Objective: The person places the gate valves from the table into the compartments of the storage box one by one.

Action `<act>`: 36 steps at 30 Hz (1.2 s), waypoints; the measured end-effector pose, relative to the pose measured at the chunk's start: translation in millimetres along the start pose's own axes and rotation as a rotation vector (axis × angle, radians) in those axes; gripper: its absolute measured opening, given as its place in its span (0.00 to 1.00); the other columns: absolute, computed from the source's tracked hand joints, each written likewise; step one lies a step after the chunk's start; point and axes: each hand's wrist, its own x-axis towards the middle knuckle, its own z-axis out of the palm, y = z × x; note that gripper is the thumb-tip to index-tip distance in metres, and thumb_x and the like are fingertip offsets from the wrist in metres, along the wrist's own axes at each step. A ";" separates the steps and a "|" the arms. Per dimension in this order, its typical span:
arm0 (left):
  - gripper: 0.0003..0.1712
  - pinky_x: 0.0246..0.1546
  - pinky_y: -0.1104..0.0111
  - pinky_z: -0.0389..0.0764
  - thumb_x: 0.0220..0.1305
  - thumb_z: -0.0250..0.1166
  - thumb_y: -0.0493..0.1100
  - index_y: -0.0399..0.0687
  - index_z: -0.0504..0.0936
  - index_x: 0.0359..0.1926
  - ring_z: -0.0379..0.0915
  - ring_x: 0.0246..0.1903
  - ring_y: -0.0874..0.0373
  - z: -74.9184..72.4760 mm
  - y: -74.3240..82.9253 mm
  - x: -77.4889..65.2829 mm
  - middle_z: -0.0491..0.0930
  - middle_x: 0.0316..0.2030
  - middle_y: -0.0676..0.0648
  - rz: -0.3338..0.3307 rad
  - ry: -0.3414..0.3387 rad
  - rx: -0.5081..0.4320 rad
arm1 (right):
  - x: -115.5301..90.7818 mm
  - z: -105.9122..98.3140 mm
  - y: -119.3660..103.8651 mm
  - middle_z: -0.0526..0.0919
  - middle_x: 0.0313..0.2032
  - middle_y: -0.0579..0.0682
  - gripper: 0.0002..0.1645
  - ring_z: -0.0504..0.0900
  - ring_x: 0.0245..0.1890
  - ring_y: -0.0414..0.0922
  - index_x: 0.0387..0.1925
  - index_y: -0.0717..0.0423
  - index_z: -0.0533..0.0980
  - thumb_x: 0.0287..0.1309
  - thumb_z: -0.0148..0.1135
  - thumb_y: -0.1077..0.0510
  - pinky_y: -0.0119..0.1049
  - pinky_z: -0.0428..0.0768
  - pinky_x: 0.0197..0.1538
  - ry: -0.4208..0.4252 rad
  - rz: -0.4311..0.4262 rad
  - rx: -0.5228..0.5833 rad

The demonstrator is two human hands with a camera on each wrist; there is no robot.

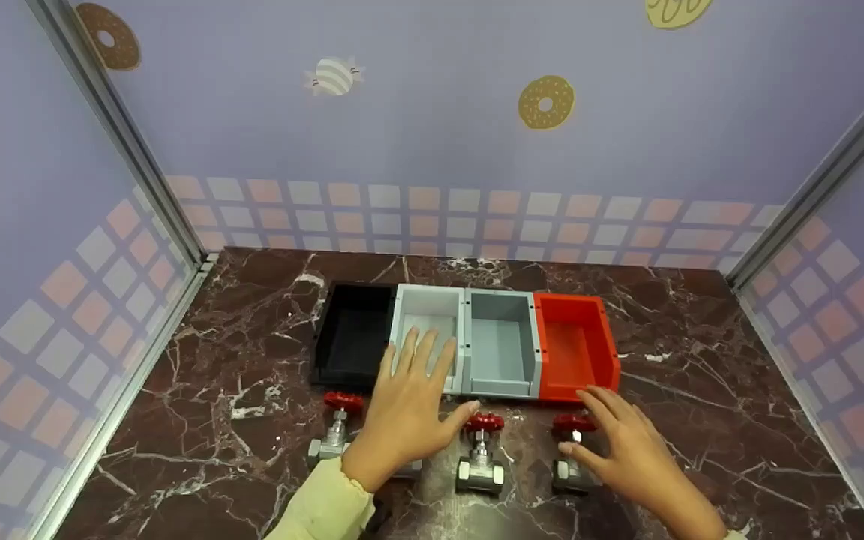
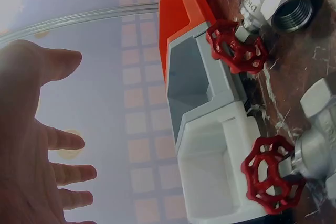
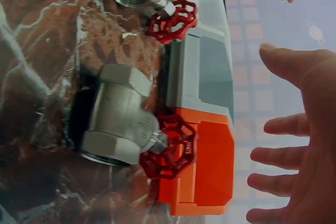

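My left hand hovers with fingers spread, over the front of the white bin and partly covering the left gate valve. Near its thumb stands the middle gate valve, its red handwheel toward the bins. My right hand holds nothing; its fingers are apart, just right of the right gate valve. In the right wrist view that valve's metal body lies on the tabletop with its red handwheel in front of the orange-red bin.
A black bin, the white one, a grey bin and the orange-red one stand side by side behind the valves. Under them is a dark red marbled tabletop. Patterned walls with metal corner posts enclose the back and sides.
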 end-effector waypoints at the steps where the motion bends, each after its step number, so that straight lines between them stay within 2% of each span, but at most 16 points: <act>1: 0.49 0.72 0.44 0.41 0.63 0.46 0.74 0.54 0.50 0.75 0.40 0.76 0.42 1.2 -0.2 -0.6 0.48 0.76 0.43 -0.002 -0.006 -0.010 | -1.0 2.4 0.3 0.71 0.65 0.58 0.49 0.69 0.65 0.60 0.67 0.52 0.67 0.49 0.66 0.31 0.68 0.63 0.61 -0.002 -0.007 -0.003; 6: 0.48 0.72 0.45 0.43 0.63 0.47 0.73 0.52 0.53 0.75 0.42 0.75 0.42 6.8 -4.1 -4.8 0.50 0.75 0.43 -0.019 -0.016 -0.034 | -4.8 14.5 -0.4 0.72 0.63 0.58 0.49 0.71 0.63 0.60 0.65 0.53 0.69 0.44 0.71 0.34 0.66 0.65 0.61 -0.011 -0.037 -0.021; 15: 0.45 0.70 0.44 0.50 0.64 0.52 0.70 0.49 0.59 0.72 0.52 0.72 0.40 10.6 -22.5 -14.0 0.58 0.72 0.40 -0.054 0.055 -0.064 | 0.7 30.8 -14.6 0.73 0.63 0.59 0.46 0.71 0.63 0.60 0.64 0.55 0.70 0.46 0.72 0.39 0.62 0.66 0.62 -0.026 -0.061 0.012; 28: 0.44 0.69 0.44 0.53 0.64 0.53 0.68 0.47 0.60 0.71 0.53 0.71 0.40 12.6 -41.2 -24.4 0.61 0.70 0.39 -0.099 0.090 -0.102 | 13.7 43.4 -40.5 0.74 0.62 0.57 0.44 0.71 0.64 0.57 0.64 0.51 0.71 0.47 0.71 0.38 0.59 0.69 0.62 -0.021 -0.126 0.056; 36: 0.39 0.68 0.45 0.56 0.65 0.55 0.64 0.45 0.65 0.68 0.55 0.71 0.41 10.7 -53.0 -30.4 0.63 0.69 0.40 -0.130 0.126 -0.108 | 19.7 51.6 -56.2 0.75 0.60 0.57 0.42 0.73 0.62 0.57 0.62 0.53 0.72 0.47 0.72 0.40 0.60 0.69 0.61 -0.006 -0.165 0.093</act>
